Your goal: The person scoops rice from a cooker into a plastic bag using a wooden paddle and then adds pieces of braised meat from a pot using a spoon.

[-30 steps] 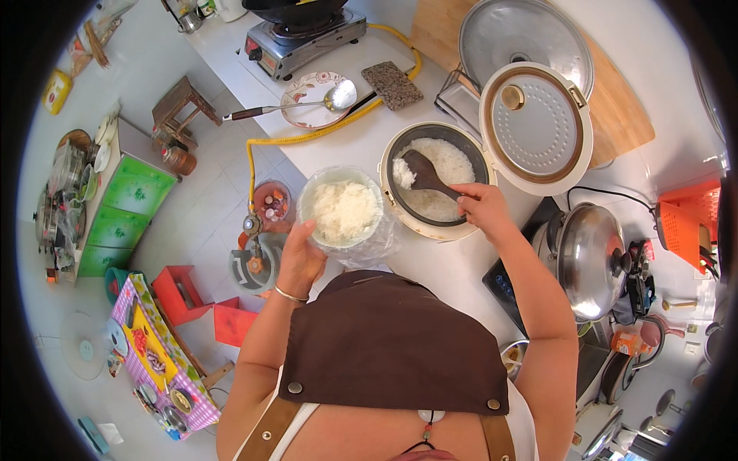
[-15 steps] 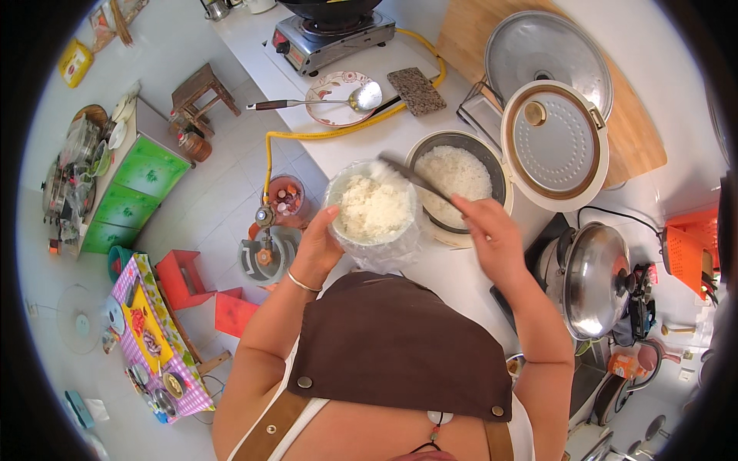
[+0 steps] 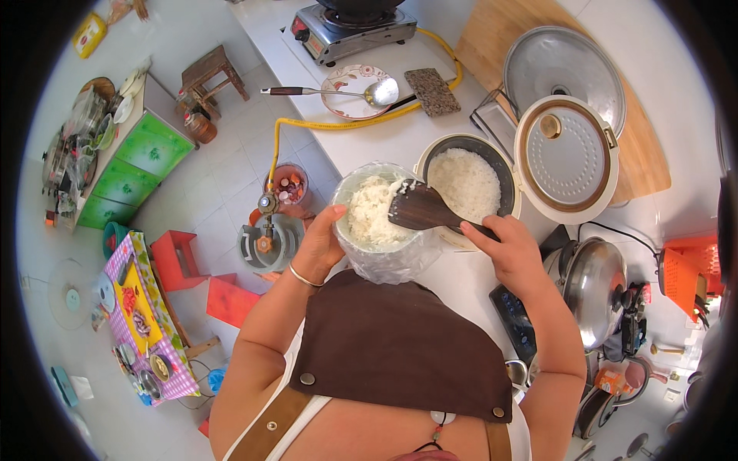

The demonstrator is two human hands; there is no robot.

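My left hand point(image 3: 321, 244) is closed on the rim and side of a bowl point(image 3: 357, 253) wrapped in a clear plastic bag. White cooked rice point(image 3: 372, 211) fills the bowl. In my right hand point(image 3: 513, 252) is the handle of a dark wooden rice paddle point(image 3: 419, 209). Its broad head, dotted with rice grains, lies over the right side of the rice in the bowl. Just beyond, on the counter, the rice cooker point(image 3: 513, 201) stands with its lid point(image 3: 563, 157) swung back, and more rice point(image 3: 465, 184) lies inside its dark pot.
A floral plate point(image 3: 346, 81) with a metal spoon point(image 3: 380, 92) sits farther back, near a yellow gas hose point(image 3: 307, 124) and gas stove point(image 3: 350, 34). A lidded steel pot point(image 3: 596, 292) stands at right. Left of the counter, a gas cylinder point(image 3: 254, 246) is on the floor.
The paddle has swung from the gap between bowl and cooker down onto the bowl's right side. My right hand has moved slightly right and lower; the whole view has shifted a little.
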